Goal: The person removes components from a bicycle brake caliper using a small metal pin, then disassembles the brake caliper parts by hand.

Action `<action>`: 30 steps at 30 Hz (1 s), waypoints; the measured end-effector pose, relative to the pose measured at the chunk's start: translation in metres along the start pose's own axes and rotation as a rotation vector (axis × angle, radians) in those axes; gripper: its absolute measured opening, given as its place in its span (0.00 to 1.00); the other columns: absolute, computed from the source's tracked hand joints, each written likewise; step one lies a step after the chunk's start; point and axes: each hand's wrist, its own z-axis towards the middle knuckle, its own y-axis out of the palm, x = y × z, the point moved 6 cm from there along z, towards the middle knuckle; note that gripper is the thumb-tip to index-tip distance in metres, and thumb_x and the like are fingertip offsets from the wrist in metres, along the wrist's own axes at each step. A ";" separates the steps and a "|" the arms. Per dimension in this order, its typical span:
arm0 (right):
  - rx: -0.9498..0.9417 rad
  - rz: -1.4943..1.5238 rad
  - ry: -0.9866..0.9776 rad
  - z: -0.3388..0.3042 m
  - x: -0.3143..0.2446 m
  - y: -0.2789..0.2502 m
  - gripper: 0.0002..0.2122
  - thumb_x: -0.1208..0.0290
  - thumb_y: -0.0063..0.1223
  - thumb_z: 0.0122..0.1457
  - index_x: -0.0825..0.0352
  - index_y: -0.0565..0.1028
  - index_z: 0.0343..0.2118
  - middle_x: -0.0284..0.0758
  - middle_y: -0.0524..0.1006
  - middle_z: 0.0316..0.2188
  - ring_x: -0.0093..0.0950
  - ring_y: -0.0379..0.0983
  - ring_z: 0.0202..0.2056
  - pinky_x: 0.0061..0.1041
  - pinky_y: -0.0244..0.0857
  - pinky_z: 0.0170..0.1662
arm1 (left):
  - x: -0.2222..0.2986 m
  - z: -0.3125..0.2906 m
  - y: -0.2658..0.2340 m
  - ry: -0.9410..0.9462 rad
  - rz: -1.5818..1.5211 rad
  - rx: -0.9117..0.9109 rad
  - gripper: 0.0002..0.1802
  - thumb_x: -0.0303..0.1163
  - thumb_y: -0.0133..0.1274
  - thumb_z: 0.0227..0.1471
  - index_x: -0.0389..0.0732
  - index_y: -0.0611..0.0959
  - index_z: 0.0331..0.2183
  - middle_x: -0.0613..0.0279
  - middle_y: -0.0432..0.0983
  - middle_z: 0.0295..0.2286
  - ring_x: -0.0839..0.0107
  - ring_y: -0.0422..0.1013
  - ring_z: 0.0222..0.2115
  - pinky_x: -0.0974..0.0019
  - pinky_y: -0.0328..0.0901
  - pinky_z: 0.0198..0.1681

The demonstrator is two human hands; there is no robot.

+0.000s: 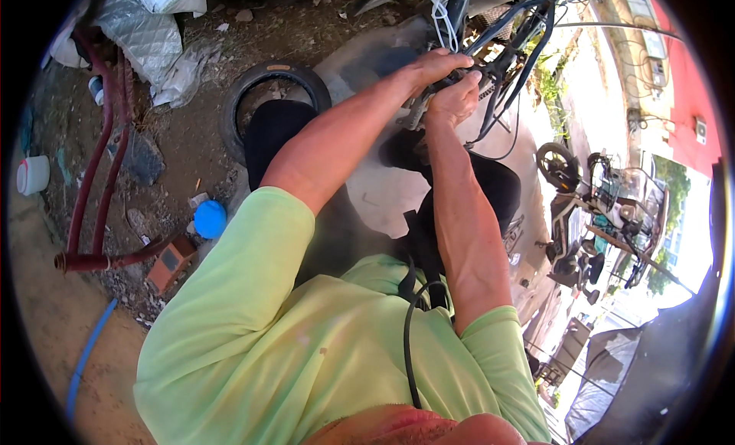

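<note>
Both my hands are together at the upper middle, against the dark frame and cables (501, 66) of what looks like a two-wheeler. My left hand (435, 67) is closed around a dark part, its thumb stretched out to the right. Just below it, my right hand (455, 102) has its fingers curled in and its thumb up, close to the left thumb. Most of what they grip is hidden behind the fingers. A toothed or ribbed metal piece (414, 117) shows beside the right hand. White cord (441, 20) hangs looped on the frame above my left hand.
A black tyre (232, 112) lies by my left knee. Further left are a dark red pipe frame (106, 123), a blue round object (210, 219), an orange-brown block (170, 265), a white container (33, 175) and a blue hose (90, 357). Motorbikes (563, 169) stand at the right.
</note>
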 end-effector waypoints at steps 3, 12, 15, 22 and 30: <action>0.009 -0.042 0.012 -0.004 -0.003 -0.001 0.33 0.43 0.34 0.67 0.75 0.78 0.42 0.53 0.80 0.37 0.48 0.76 0.41 0.44 0.66 0.47 | -0.006 0.003 -0.002 -0.041 -0.031 0.020 0.26 0.52 0.60 0.53 0.41 0.80 0.45 0.60 0.75 0.42 0.70 0.69 0.44 0.62 0.65 0.49; 0.052 -0.134 -0.049 0.001 -0.002 0.001 0.31 0.42 0.37 0.66 0.73 0.78 0.38 0.54 0.80 0.35 0.53 0.75 0.40 0.46 0.67 0.45 | -0.003 0.001 0.001 -0.038 -0.075 -0.010 0.20 0.49 0.59 0.53 0.44 0.83 0.39 0.65 0.77 0.36 0.71 0.71 0.38 0.62 0.66 0.44; 0.034 -0.165 0.025 -0.002 -0.008 -0.003 0.32 0.41 0.38 0.65 0.73 0.78 0.38 0.53 0.80 0.34 0.53 0.75 0.39 0.45 0.67 0.45 | 0.000 0.002 0.002 -0.014 -0.041 0.018 0.20 0.50 0.60 0.52 0.45 0.82 0.40 0.65 0.77 0.37 0.72 0.71 0.38 0.62 0.65 0.45; 0.047 0.235 0.150 0.004 0.014 0.000 0.32 0.43 0.40 0.65 0.74 0.80 0.37 0.47 0.81 0.34 0.42 0.77 0.36 0.39 0.70 0.41 | -0.004 -0.001 0.001 -0.035 -0.106 -0.011 0.20 0.49 0.60 0.53 0.44 0.81 0.40 0.64 0.78 0.34 0.72 0.73 0.34 0.63 0.69 0.39; 0.211 0.508 0.463 0.002 0.030 0.003 0.35 0.43 0.34 0.68 0.78 0.80 0.38 0.41 0.80 0.34 0.35 0.76 0.35 0.34 0.71 0.41 | -0.010 0.010 -0.002 -0.054 -0.182 -0.055 0.18 0.47 0.60 0.54 0.43 0.81 0.38 0.63 0.79 0.29 0.73 0.75 0.28 0.64 0.71 0.31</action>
